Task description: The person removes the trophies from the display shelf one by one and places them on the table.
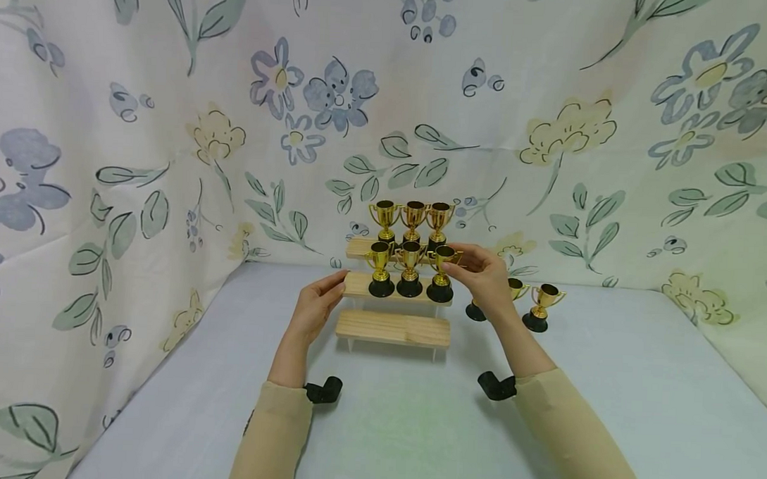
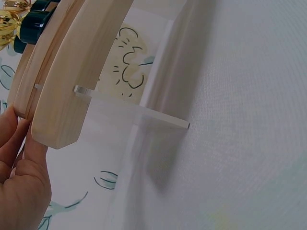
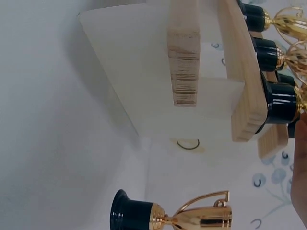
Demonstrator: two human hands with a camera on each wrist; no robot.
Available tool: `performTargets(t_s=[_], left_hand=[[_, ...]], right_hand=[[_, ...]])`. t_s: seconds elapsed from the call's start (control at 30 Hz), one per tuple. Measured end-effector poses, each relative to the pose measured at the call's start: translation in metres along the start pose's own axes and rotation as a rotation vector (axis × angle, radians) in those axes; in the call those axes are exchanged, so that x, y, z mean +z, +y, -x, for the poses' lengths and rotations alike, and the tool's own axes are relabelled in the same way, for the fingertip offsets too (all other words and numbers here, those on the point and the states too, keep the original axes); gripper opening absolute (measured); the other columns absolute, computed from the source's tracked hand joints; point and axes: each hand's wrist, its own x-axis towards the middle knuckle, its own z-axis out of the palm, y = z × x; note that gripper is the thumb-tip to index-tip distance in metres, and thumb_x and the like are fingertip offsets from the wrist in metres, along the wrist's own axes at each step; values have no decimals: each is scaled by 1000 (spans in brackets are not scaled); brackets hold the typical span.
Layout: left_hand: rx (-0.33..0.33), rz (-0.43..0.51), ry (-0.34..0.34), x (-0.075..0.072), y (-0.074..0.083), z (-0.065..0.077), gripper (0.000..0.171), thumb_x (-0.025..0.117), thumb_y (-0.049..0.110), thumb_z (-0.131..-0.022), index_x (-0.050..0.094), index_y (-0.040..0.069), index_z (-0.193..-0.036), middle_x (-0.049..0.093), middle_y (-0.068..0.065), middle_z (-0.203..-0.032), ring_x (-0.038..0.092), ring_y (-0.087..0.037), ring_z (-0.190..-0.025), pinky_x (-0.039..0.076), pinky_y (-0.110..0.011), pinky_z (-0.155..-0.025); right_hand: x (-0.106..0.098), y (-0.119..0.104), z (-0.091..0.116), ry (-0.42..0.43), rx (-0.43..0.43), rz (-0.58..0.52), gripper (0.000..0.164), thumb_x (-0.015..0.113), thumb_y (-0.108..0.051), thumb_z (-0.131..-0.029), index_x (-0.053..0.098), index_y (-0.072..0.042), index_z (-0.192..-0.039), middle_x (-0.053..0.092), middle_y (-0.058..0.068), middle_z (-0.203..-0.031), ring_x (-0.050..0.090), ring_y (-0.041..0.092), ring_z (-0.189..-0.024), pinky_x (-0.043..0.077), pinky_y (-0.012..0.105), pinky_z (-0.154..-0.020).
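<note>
A three-tier wooden display stand (image 1: 393, 327) on clear supports stands mid-table. My left hand (image 1: 314, 307) grips the left end of its middle board (image 1: 356, 286); in the left wrist view the fingers (image 2: 34, 148) meet the board's end. My right hand (image 1: 486, 282) pinches the cup of a gold trophy (image 1: 443, 259), whose black base sits at the right end of the middle board. Two more trophies (image 1: 410, 258) stand beside it in a row. Behind them, three trophies (image 1: 413, 216) occupy the top board. The lowest board carries nothing.
Two trophies stand on the white table right of the stand: one (image 1: 476, 311) partly hidden behind my right hand, another (image 1: 540, 308) farther right. Floral cloth (image 1: 427, 93) hangs behind and at the sides. Each wrist wears a black camera mount (image 1: 325, 390).
</note>
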Motion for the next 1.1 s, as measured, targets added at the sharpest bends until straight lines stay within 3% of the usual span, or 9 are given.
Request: performTargets(t_s=[0.2, 0.4, 0.63, 0.7, 0.93, 1.1], left_hand=[[-4, 3, 7, 0, 0, 0, 46, 51, 4, -102, 44, 0, -147, 44, -15, -154, 51, -16, -134, 46, -15, -108], [-3, 1, 10, 0, -1, 0, 45, 51, 4, -102, 45, 1, -146, 44, -16, -154, 53, -15, -131, 47, -14, -106], [3, 0, 7, 1, 0, 1, 45, 51, 4, -102, 45, 0, -147, 44, -17, -154, 60, 7, -107, 48, -12, -104], [5, 1, 8, 1, 0, 0, 45, 51, 4, -102, 45, 0, -146, 44, -18, -154, 60, 5, -110, 49, -10, -102], [-3, 10, 5, 0, 0, 0, 46, 51, 4, -102, 44, 0, -147, 40, -19, -155, 49, -19, -137, 47, -12, -104], [-10, 6, 11, 1, 0, 0, 45, 51, 5, -102, 45, 1, -147, 42, -18, -155, 58, -3, -119, 47, -14, -106]], right_hand=[[0, 0, 1, 1, 4, 16, 43, 76, -19, -88, 66, -6, -126, 68, -17, -82, 66, 2, -77, 61, 20, -75], [1, 0, 3, 7, -3, 2, 43, 77, -19, -87, 66, -5, -126, 69, -18, -83, 66, 1, -79, 60, 16, -75], [0, -1, 5, 20, -15, 3, 41, 77, -18, -87, 66, -6, -125, 69, -18, -84, 66, 0, -80, 59, 15, -76], [-1, -2, 6, 26, -21, 5, 41, 77, -18, -87, 67, -6, -125, 69, -18, -85, 67, 0, -81, 59, 14, -77], [-6, -1, 9, 50, -4, 49, 41, 77, -21, -87, 67, -7, -124, 67, -18, -80, 66, -1, -78, 58, 14, -70], [-12, -2, 12, 68, 16, 60, 41, 77, -22, -87, 68, -8, -124, 67, -18, -81, 65, 1, -76, 52, 20, -56]])
